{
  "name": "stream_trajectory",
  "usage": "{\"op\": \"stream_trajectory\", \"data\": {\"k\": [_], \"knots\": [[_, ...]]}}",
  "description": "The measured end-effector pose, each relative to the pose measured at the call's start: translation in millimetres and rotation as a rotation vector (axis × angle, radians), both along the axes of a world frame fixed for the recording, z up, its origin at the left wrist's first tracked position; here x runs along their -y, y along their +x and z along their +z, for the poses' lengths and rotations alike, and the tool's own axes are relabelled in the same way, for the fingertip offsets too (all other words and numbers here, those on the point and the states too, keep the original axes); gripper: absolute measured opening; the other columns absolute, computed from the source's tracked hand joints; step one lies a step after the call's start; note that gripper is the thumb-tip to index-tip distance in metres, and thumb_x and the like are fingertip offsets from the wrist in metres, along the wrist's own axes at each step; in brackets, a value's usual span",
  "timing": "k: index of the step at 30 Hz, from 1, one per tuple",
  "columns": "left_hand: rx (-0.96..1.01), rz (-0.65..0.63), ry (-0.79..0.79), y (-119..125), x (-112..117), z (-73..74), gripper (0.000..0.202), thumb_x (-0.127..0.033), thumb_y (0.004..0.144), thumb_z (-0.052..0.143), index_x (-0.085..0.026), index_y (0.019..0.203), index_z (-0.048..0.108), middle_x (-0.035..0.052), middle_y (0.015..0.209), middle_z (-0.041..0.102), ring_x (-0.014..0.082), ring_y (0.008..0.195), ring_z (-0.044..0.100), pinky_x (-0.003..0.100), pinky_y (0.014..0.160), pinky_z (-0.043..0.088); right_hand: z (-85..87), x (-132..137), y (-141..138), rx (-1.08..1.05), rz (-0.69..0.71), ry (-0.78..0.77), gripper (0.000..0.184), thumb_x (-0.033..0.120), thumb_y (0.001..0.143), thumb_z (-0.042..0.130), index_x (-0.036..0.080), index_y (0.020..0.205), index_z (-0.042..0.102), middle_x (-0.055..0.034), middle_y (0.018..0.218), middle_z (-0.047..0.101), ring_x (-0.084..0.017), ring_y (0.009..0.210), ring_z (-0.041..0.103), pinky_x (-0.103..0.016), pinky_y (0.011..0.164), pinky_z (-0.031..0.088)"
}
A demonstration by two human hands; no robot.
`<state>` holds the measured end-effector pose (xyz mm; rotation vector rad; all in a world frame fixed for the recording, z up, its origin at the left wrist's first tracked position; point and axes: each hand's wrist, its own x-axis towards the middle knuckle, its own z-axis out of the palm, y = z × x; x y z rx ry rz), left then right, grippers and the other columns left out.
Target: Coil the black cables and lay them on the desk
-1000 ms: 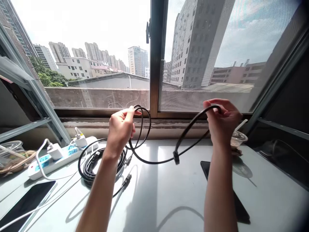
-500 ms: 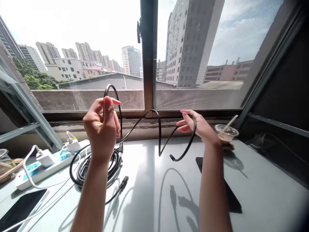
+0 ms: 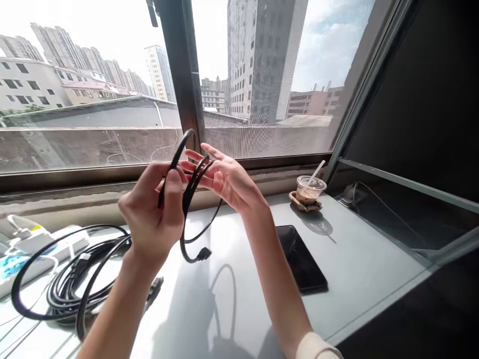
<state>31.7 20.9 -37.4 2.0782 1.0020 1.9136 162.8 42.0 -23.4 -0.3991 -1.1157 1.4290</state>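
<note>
My left hand (image 3: 155, 217) is closed, thumb and fingers pinching a black cable (image 3: 187, 192) that is folded into loops in front of the window. My right hand (image 3: 220, 177) is right beside it, palm up and fingers stretched out, with the cable loops lying across its fingers. The cable's free end with its plug (image 3: 204, 254) hangs just below the hands. The rest of the cable runs down to a loose black coil (image 3: 67, 284) lying on the grey table (image 3: 355, 259) at the left.
A black phone (image 3: 301, 257) lies face up on the table right of my right forearm. A plastic cup with a straw (image 3: 310, 188) stands near the window sill. A white power strip (image 3: 22, 244) with plugs lies at the far left. Dark shelving stands at the right.
My hands have come together: the right hand moved left to meet the left, gathering the cable into loops. The camera view swung to the right.
</note>
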Motion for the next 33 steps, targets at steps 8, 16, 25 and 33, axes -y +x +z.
{"op": "stream_trajectory", "data": {"k": [8,16,25,33], "knots": [[-0.263,-0.111,-0.012,9.0,-12.0,-13.0,0.021,-0.027,0.084,0.044,-0.021,0.064,0.048,-0.0068,0.043,0.031,0.0084,0.038,0.028,0.024,0.043,0.022,3.5,11.7,24.8,0.174,0.072,0.004,0.044,0.036,0.086,0.043,0.028,0.127,0.028,-0.0008,0.097,0.062,-0.005,0.048,0.041,-0.015,0.039,0.033],[-0.739,-0.19,-0.113,7.9,-11.1,-10.5,0.031,-0.035,0.081,0.043,-0.02,0.055,0.048,-0.003,0.041,0.041,0.0102,0.039,0.036,0.024,0.046,0.024,-6.3,15.1,12.8,0.834,-0.614,0.264,0.043,0.026,0.083,0.051,0.023,0.125,0.042,0.0036,0.065,0.049,-0.013,0.063,0.054,-0.027,0.069,0.047],[-0.591,0.13,-0.143,-28.0,-19.2,4.4,0.067,-0.055,0.076,0.054,-0.024,0.132,0.036,0.0109,0.109,0.058,0.0255,0.095,0.057,0.038,0.083,0.043,0.1,22.4,6.6,1.011,-0.685,0.533,0.04,0.028,0.092,0.044,0.028,0.132,0.04,0.002,0.072,0.06,-0.015,0.073,0.059,-0.03,0.079,0.045],[-0.385,0.245,-0.215,-22.4,-30.3,3.8,0.052,-0.041,0.075,0.059,-0.023,0.123,0.05,0.0099,0.107,0.056,0.0273,0.099,0.055,0.041,0.088,0.041,13.7,47.9,-2.6,0.843,-0.61,0.471,0.042,0.04,0.089,0.05,0.034,0.129,0.044,-0.0014,0.097,0.063,-0.015,0.086,0.061,-0.025,0.071,0.049]]}}
